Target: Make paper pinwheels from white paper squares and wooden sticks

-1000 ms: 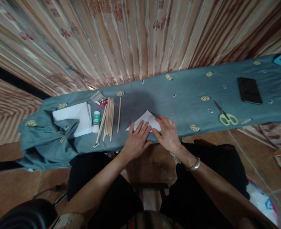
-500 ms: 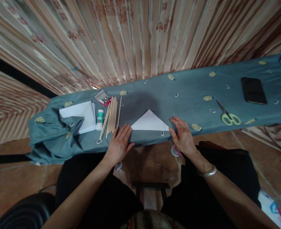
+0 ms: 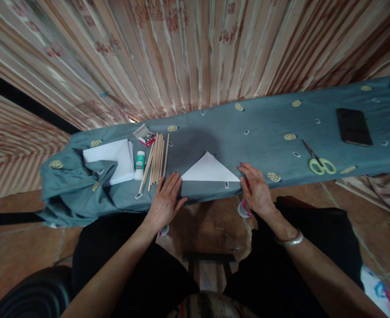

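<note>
Blue cloth (image 3: 264,128) bears one folded paper triangle (image 3: 210,170), one scissors (image 3: 317,161).

White paper triangle (image 3: 210,170) on blue-grey cloth (image 3: 264,132) with yellow motifs

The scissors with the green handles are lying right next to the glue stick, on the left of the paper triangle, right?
Not quite. The head view shows the scissors far on the right, near the phone. Wooden sticks lie beside the glue stick, left of the paper triangle.

One folded paper triangle (image 3: 210,170), one glue stick (image 3: 140,164), one pair of scissors (image 3: 317,161), one phone (image 3: 353,126), one stack of white sheets (image 3: 110,157), roughly eight wooden sticks (image 3: 155,162).
</note>
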Motion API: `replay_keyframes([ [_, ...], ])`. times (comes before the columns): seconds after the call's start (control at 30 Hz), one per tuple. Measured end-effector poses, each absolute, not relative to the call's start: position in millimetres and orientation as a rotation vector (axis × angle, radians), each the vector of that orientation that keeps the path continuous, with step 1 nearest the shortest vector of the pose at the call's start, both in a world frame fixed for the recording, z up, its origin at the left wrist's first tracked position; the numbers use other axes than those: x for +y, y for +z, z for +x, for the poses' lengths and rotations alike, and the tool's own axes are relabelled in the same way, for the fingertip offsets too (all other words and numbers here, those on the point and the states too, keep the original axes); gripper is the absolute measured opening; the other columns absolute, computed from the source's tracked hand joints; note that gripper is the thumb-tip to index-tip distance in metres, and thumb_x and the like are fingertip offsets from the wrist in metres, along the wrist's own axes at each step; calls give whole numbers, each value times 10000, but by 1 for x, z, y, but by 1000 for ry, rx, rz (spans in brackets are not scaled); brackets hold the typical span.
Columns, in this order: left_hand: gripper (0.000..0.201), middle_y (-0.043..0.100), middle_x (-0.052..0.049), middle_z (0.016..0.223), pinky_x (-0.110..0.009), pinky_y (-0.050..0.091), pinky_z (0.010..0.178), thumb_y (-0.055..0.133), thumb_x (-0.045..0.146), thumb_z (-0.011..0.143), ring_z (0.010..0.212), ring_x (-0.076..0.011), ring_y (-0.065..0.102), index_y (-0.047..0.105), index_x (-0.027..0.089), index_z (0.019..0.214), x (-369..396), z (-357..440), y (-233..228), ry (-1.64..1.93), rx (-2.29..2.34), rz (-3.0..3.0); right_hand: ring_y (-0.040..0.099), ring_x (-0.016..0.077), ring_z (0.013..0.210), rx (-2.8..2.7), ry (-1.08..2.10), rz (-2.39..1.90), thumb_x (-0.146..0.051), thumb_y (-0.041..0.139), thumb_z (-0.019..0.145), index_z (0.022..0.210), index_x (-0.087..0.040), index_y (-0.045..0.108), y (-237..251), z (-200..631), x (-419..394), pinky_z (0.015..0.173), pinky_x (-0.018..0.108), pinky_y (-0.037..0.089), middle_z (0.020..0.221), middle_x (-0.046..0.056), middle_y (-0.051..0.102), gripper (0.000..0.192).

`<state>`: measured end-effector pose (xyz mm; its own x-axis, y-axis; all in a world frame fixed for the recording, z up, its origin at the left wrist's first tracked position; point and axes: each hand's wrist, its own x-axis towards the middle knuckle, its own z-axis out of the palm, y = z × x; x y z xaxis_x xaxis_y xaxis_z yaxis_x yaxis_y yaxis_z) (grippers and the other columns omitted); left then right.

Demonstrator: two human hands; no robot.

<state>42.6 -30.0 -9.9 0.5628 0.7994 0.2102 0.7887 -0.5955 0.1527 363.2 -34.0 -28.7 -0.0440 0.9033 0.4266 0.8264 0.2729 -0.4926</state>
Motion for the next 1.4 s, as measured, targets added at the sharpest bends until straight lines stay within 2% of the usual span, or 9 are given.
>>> replay_keyframes([
  [0.23, 588, 427, -248, 1533, -655, 255, 1164, 494, 384, 979, 1463, -367, 354, 391, 66, 1463, -34, 52, -4, 387, 1450, 2792, 518, 312, 1268, -2015, -14, -1490, -117, 381, 938, 1354, -133, 546, -13, 345, -39, 1038, 526, 439, 1420, 191, 545, 448],
  [0.33, 585, 430, -238, 1534, -667, 214, 1171, 494, 386, 977, 1461, -366, 352, 398, 73, 1462, -36, 66, 0, 340, 1411, 2810, 534, 304, 1217, -2162, -25, -1389, -83, 401, 926, 1368, -163, 547, -9, 324, -42, 1014, 502, 453, 1330, 162, 607, 472],
  [0.47, 562, 499, -209, 1485, -598, 210, 1201, 486, 383, 980, 1411, -324, 419, 420, 81, 1449, -35, 85, -1, 329, 1233, 2825, 556, 303, 1144, -2310, 0, -1306, -62, 411, 916, 1307, -117, 595, -9, 305, -44, 972, 480, 487, 1237, 172, 648, 436],
  [0.6, 545, 559, -193, 1393, -544, 266, 1189, 497, 393, 974, 1337, -306, 473, 445, 83, 1420, -30, 96, -3, 341, 1179, 2780, 557, 308, 1134, -2348, 28, -1306, -71, 409, 922, 1321, -114, 595, -13, 304, -44, 986, 500, 499, 1240, 182, 644, 442],
  [0.73, 494, 579, -173, 1320, -514, 375, 1107, 517, 366, 966, 1256, -306, 512, 471, 115, 1389, -26, 99, 1, 348, 1190, 2721, 548, 310, 1152, -2382, 46, -1281, -79, 413, 923, 1361, -106, 570, -15, 305, -44, 1031, 509, 490, 1259, 187, 634, 466],
  [0.9, 410, 604, -162, 1244, -463, 459, 1001, 529, 322, 964, 1175, -297, 545, 533, 118, 1320, -21, 92, 4, 359, 1210, 2728, 555, 300, 1135, -2393, -37, -1264, -66, 416, 924, 1302, -66, 604, -17, 310, -46, 1032, 478, 507, 1233, 196, 649, 423],
  [1.13, 403, 611, -145, 1224, -471, 499, 955, 565, 312, 944, 1140, -297, 545, 554, 173, 1323, -22, 54, 4, 381, 1391, 2678, 577, 303, 1132, -2295, 5, -1339, -111, 409, 937, 1347, -116, 585, -25, 339, -55, 1007, 512, 519, 1228, 177, 651, 446],
  [1.4, 382, 624, -159, 1150, -488, 510, 949, 505, 381, 973, 1093, -312, 563, 594, 139, 1255, -29, 29, 2, 461, 1481, 2651, 607, 308, 1091, -2152, -47, -1409, -141, 435, 933, 1222, -136, 645, -24, 364, -60, 975, 520, 518, 1170, 171, 684, 358],
])
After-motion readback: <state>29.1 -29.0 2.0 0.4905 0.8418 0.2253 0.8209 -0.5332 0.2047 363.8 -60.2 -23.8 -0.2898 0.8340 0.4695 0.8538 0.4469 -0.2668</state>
